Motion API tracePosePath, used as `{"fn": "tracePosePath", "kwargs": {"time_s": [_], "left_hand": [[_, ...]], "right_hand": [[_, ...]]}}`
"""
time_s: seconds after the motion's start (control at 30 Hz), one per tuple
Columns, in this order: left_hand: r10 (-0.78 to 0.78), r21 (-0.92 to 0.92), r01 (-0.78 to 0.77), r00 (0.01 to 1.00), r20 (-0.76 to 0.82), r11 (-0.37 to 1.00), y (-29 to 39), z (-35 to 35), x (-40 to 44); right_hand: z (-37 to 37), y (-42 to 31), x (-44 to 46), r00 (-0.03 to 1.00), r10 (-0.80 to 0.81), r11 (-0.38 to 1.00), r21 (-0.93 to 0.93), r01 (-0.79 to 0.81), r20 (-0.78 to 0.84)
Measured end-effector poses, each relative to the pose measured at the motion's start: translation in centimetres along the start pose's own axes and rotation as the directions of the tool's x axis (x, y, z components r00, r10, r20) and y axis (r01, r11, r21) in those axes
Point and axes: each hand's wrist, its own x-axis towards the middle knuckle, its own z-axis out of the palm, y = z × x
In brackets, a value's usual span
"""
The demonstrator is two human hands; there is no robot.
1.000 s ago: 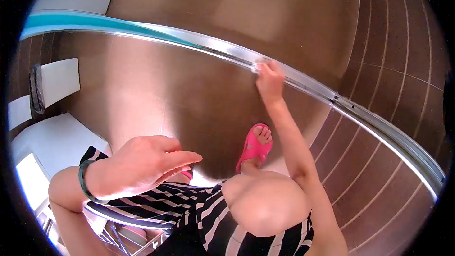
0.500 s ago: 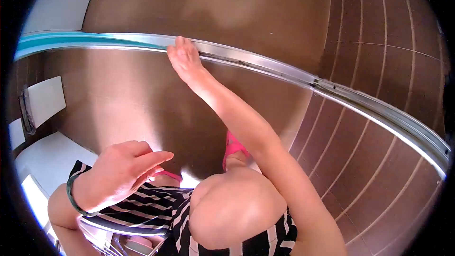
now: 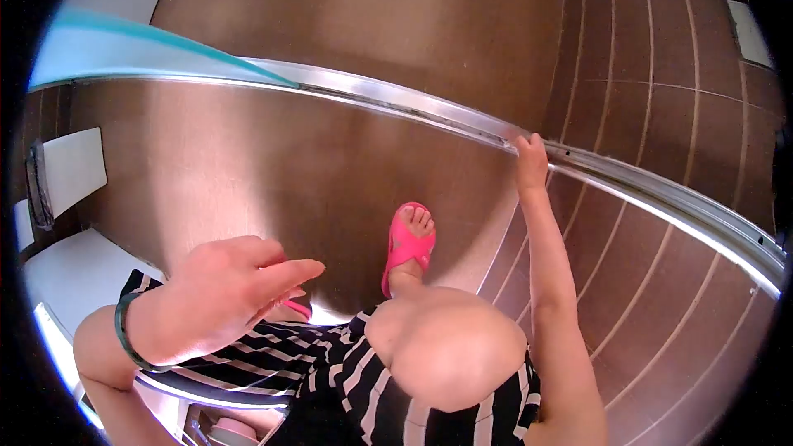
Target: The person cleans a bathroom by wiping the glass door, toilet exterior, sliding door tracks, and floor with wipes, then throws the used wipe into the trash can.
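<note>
My right hand [image 3: 532, 163] is on the metal floor track [image 3: 396, 102], at its right part near the tiled wall. Its fingers are bent together over the track; whatever they hold is too small to make out. In the first earlier frame something whitish showed at those fingertips. My left hand [image 3: 235, 293], with a dark green bangle [image 3: 125, 334] on the wrist, hangs in the air over my lap, its fingers bunched and the fingertips partly hidden. A bluish glass panel [image 3: 157, 54] stands on the track's left part.
Brown floor [image 3: 330, 173] lies on both sides of the track. A brown tiled wall [image 3: 628, 256] rises at the right. White furniture [image 3: 78, 272] is at the left. A pink sandal [image 3: 409, 244] is on my foot, below my bent knee.
My right hand slid left along the track to the glass panel's end, then back far to the right, near the wall. My left hand has kept its pose. The view has shifted.
</note>
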Motion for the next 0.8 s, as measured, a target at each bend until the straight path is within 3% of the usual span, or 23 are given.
{"fn": "tracePosePath", "kwargs": {"time_s": [0.1, 0.27, 0.33, 0.37, 0.4, 0.43, 0.47, 0.5, 0.53, 0.6, 0.63, 0.73, 0.8], "left_hand": [[0.024, 0.010, -0.024, 0.999, -0.024, 1.000, -0.7, 0.5, -1.2], [0.028, 0.008, -0.028, 1.000, -0.005, 1.000, -1.5, 0.6, -2.4], [0.039, 0.033, -0.041, 0.998, 0.047, 0.999, -1.5, 0.4, -2.5], [0.043, 0.036, -0.044, 0.998, 0.039, 0.998, -1.5, 0.5, -2.5], [0.070, 0.041, -0.070, 0.997, 0.018, 0.997, -1.6, 0.8, -2.5], [0.095, 0.047, -0.095, 0.995, -0.004, 0.994, -1.7, 1.0, -2.6], [0.094, 0.049, -0.093, 0.996, -0.011, 0.994, -1.7, 1.0, -2.6], [0.084, 0.044, -0.084, 0.996, -0.001, 0.996, -1.6, 0.9, -2.5], [0.070, 0.039, -0.071, 0.997, 0.010, 0.997, -1.5, 0.7, -2.4], [0.053, 0.008, -0.053, 0.999, -0.003, 0.999, -1.5, 0.6, -2.1], [0.043, -0.024, -0.043, 0.999, -0.011, 0.999, -1.6, 0.7, -2.0], [0.018, -0.084, -0.024, 0.998, -0.068, 0.996, -2.8, 1.7, -1.4], [0.003, -0.094, -0.009, 0.998, -0.061, 0.996, -3.7, 2.1, -0.7]], "right_hand": [[1.2, 0.6, 0.5, 1.000, 0.007, 0.989, -0.146, -0.004, 0.015], [-3.0, -3.7, -0.1, 0.998, 0.067, 0.985, -0.161, -0.065, 0.006], [-4.1, -3.9, -0.8, 0.987, 0.143, 0.931, 0.348, -0.110, -0.072], [-3.7, -3.8, -1.2, 0.976, 0.216, 0.802, 0.574, -0.166, -0.020], [-3.2, -3.7, -1.6, 0.976, 0.214, 0.804, 0.573, -0.159, -0.029], [-2.5, -3.7, -1.9, 0.959, 0.236, 0.451, 0.857, -0.250, 0.156], [-2.2, -3.9, -2.2, 0.929, 0.166, 0.005, 0.942, -0.337, 0.331], [-1.8, -4.3, -2.5, 0.911, 0.104, -0.170, 0.910, -0.379, 0.399], [-2.0, -5.5, -2.6, 0.913, 0.096, -0.171, 0.910, -0.378, 0.397], [-2.9, -8.1, -3.0, 0.920, 0.006, -0.487, 0.805, -0.339, 0.392], [-2.6, -8.8, -3.0, 0.926, -0.093, -0.571, 0.742, -0.351, 0.367], [-2.5, -10.6, -3.6, 0.894, -0.236, -0.678, 0.595, -0.432, 0.380], [-1.2, -11.5, -3.6, 0.887, -0.211, -0.686, 0.584, -0.433, 0.411]]}}
